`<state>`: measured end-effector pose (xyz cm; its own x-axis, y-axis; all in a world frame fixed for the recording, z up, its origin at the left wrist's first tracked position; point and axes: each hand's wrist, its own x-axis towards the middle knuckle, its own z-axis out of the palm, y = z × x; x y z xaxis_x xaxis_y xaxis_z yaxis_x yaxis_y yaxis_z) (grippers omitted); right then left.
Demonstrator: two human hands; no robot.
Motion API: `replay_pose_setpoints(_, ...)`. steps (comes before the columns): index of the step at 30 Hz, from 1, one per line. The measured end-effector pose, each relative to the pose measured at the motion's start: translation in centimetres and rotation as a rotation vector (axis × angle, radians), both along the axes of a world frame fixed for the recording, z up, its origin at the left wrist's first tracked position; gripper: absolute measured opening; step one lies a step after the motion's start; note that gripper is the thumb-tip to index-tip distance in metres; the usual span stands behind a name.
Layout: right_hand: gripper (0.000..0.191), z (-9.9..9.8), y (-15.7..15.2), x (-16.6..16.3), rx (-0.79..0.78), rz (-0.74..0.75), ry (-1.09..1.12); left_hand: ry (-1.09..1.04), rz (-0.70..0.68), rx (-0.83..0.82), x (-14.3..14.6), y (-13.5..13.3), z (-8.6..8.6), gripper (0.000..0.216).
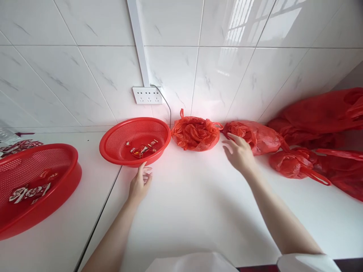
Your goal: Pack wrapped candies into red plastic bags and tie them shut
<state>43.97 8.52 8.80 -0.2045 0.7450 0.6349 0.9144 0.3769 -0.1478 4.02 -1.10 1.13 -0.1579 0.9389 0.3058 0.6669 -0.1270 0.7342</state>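
My left hand (141, 181) is at the near rim of a red plastic basket (113, 138), fingers apart and holding nothing. Whether its fingertip touches the rim I cannot tell. Several small wrapped pieces (143, 150) lie in the bottom of that basket. My right hand (239, 153) is open over the white tabletop, beside a red plastic bag (262, 136) lying against the wall. Between the two hands, an open red plastic bag (196, 134) with its handles up rests close to the basket; its contents are hidden by crumpled plastic.
A larger red basket (68, 162) with wrapped pieces stands at the left, small packets (22, 146) behind it. More red bags (295, 163) are piled at the right. On the tiled wall is a power socket (147, 95) with a cable (167, 104). A seam crosses the table.
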Motion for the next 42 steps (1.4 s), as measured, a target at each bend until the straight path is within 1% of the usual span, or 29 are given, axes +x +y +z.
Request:
replay_pose_setpoints(2, 0.025, 0.7, 1.1, -4.5, -0.007, 0.082, 0.100, -0.098, -0.075, -0.044, 0.4, -0.3, 0.2, 0.073)
replay_pose_setpoints(3, 0.024, 1.0, 1.7, -6.4, -0.003, 0.113, 0.162, -0.195, -0.136, -0.080, 0.6, -0.4, 0.4, 0.079)
replay_pose_setpoints(4, 0.024, 1.3, 2.2, -8.1, 0.001, 0.138, 0.222, -0.329, -0.207, -0.122, 0.8, -0.5, 0.7, 0.083)
replay_pose_setpoints(6, 0.026, 1.9, 3.2, -10.6, 0.009, 0.170, 0.325, -0.661, -0.336, -0.220, 0.9, -0.7, 1.6, 0.081)
replay_pose_setpoints(7, 0.027, 2.0, 3.7, -11.6, 0.002, 0.180, 0.355, -0.822, -0.371, -0.263, 0.8, -0.7, 2.0, 0.079)
replay_pose_setpoints(9, 0.031, 1.8, 4.6, -12.8, -0.043, 0.185, 0.363, -1.056, -0.376, -0.320, 0.5, -0.7, 2.7, 0.085)
replay_pose_setpoints(12, 0.031, 0.5, 5.6, -13.0, -0.158, 0.134, 0.239, -1.238, -0.368, -0.354, -0.3, -0.5, 3.1, 0.091)
replay_pose_setpoints(14, 0.026, -0.6, 6.3, -12.4, -0.239, 0.072, 0.103, -1.319, -0.405, -0.342, -0.6, -0.2, 2.8, 0.089)
replay_pose_setpoints(16, 0.025, -1.4, 6.8, -11.3, -0.348, 0.011, -0.038, -1.390, -0.472, -0.316, -0.8, 0.0, 2.4, 0.086)
replay_pose_setpoints(18, 0.027, -1.6, 7.1, -10.2, -0.472, -0.040, -0.145, -1.476, -0.583, -0.312, -0.8, 0.1, 2.0, 0.081)
replay_pose_setpoints(20, 0.030, -1.5, 7.2, -9.3, -0.568, -0.066, -0.204, -1.578, -0.706, -0.337, -0.7, 0.0, 1.7, 0.074)
replay_pose_setpoints(21, 0.032, -1.3, 7.2, -8.9, -0.596, -0.070, -0.216, -1.620, -0.753, -0.358, -0.6, 0.0, 1.7, 0.075)
replay_pose_setpoints(23, 0.036, -1.0, 7.2, -8.4, -0.624, -0.058, -0.225, -1.666, -0.792, -0.404, -0.3, -0.1, 1.6, 0.086)
replay_pose_setpoints(25, 0.038, -1.0, 7.2, -8.0, -0.639, -0.036, -0.236, -1.662, -0.768, -0.429, 0.0, -0.1, 1.4, 0.092)
replay_pose_setpoints(26, 0.039, -1.0, 7.2, -7.9, -0.642, -0.026, -0.241, -1.646, -0.732, -0.426, 0.1, -0.1, 1.3, 0.088)
replay_pose_setpoints(27, 0.039, -1.1, 7.2, -7.8, -0.644, -0.020, -0.246, -1.628, -0.684, -0.415, 0.2, 0.0, 1.1, 0.079)
replay_pose_setpoints(30, 0.038, -1.3, 7.2, -7.6, -0.644, -0.012, -0.248, -1.607, -0.551, -0.392, 0.3, 0.3, 0.3, 0.036)
replay_pose_setpoints(32, 0.037, -1.2, 7.1, -7.5, -0.646, -0.006, -0.246, -1.649, -0.520, -0.399, 0.3, 0.5, 0.1, 0.021)
replay_pose_setpoints(33, 0.037, -1.2, 7.1, -7.5, -0.650, -0.003, -0.246, -1.678, -0.518, -0.402, 0.3, 0.5, 0.0, 0.020)
replay_pose_setpoints(36, 0.036, -0.9, 6.9, -7.6, -0.664, -0.003, -0.247, -1.763, -0.496, -0.396, 0.5, 0.4, 0.3, 0.024)
replay_pose_setpoints(40, 0.035, -0.7, 6.8, -7.7, -0.671, -0.004, -0.250, -1.793, -0.417, -0.384, 0.8, 0.2, 0.5, 0.017)
replay_pose_setpoints(42, 0.034, -0.7, 6.7, -7.7, -0.671, -0.004, -0.252, -1.814, -0.370, -0.364, 0.8, 0.2, 0.4, 0.025)
